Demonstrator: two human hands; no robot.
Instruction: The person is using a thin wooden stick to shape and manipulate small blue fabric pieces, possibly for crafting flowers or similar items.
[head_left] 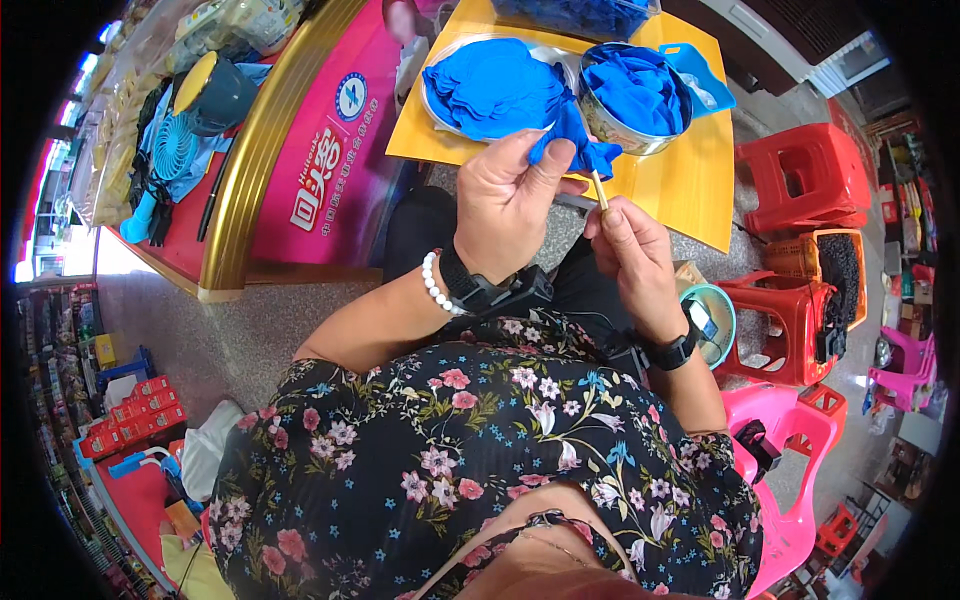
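My left hand (505, 205) pinches a crumpled blue piece (585, 150), thin paper or fabric, above the yellow table (690, 190). My right hand (630, 260) grips a thin pale stick (600, 188), whose top meets that piece. Just beyond my hands, a pile of flat blue pieces (490, 85) lies on a white plate (436, 112). Right of it stands a round tin (640, 140) full of crumpled blue pieces (630, 85), beside a small blue plastic container (715, 95). A clear tub of blue material (570, 12) is at the table's far edge.
A gold-edged pink counter (235, 230) with a cup (205, 105) and fan (173, 145) stands left. Red stools (800, 170), a pink chair (785, 520) and a teal bucket (715, 305) are right. Another person's hand (403, 20) shows at the top. Boxes (130, 420) sit lower left.
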